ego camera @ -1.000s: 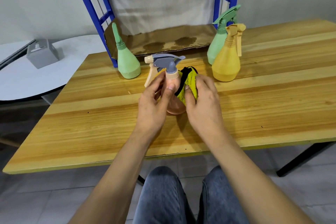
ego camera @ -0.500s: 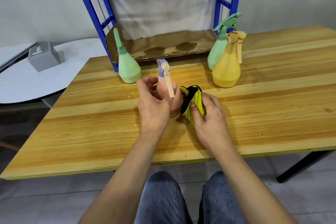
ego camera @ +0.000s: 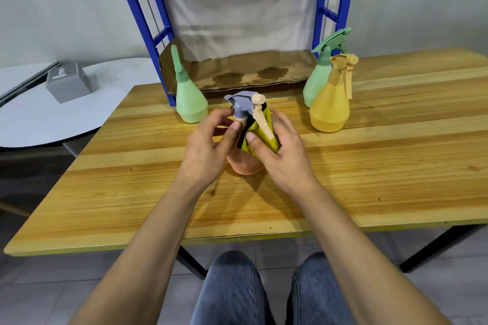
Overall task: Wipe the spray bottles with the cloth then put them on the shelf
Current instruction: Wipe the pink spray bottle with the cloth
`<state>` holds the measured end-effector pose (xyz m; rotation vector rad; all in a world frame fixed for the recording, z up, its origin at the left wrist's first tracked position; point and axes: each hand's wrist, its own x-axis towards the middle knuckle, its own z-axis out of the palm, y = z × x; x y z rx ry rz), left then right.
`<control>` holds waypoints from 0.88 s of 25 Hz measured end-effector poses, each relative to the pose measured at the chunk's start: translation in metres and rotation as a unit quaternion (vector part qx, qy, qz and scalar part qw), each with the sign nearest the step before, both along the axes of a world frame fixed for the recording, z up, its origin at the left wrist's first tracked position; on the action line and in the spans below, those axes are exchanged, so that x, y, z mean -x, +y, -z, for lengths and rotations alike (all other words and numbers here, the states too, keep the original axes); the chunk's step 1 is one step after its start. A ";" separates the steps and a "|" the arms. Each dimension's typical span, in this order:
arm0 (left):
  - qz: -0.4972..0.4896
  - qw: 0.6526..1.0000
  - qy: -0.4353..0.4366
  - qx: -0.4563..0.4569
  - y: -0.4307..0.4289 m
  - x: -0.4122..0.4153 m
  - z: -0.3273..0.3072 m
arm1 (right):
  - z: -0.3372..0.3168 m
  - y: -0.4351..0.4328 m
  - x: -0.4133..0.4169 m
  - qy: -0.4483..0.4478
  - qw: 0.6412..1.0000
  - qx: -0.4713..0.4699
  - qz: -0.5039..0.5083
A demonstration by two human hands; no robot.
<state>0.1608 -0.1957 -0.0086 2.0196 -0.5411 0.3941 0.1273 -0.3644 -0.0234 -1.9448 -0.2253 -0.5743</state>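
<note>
— What's the person got on?
— Blue-grey denim jeans (ego camera: 232, 295), at six o'clock from where I stand, paler over the knees.
— Arms?
— Bare forearms (ego camera: 158, 227) right down to the left hand (ego camera: 208, 150) and right hand (ego camera: 284, 158); short, plain fingernails.

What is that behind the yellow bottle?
A green spray bottle stands right behind the yellow bottle, its trigger head showing above. Its lower right side is covered, so whether they touch cannot be told.
</note>
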 end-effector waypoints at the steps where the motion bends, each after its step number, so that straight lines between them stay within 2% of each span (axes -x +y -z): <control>1: -0.007 1.000 -0.004 -0.003 0.000 0.000 0.000 | 0.004 -0.003 -0.001 0.014 1.000 0.025 -0.004; 5: -0.023 1.000 -0.005 -0.002 -0.003 0.002 0.003 | 0.031 -0.022 0.015 0.107 0.983 0.144 0.026; 7: -0.027 1.000 -0.009 0.000 -0.005 0.004 0.004 | 0.031 -0.028 0.016 0.123 0.978 0.163 0.045; 9: -0.037 0.999 -0.017 -0.008 -0.007 0.006 0.004 | 0.019 -0.022 0.011 0.090 0.985 0.134 0.060; 13: -0.051 0.998 -0.039 -0.013 -0.004 0.005 0.005 | 0.003 0.010 0.004 -0.002 0.999 0.002 0.047; 18: -0.068 0.997 -0.033 -0.021 -0.004 0.003 0.008 | 0.033 -0.011 0.008 0.057 0.995 0.053 0.061; 22: -0.073 0.997 -0.034 -0.014 -0.006 0.003 0.012 | 0.005 -0.006 -0.006 0.025 1.000 -0.007 0.013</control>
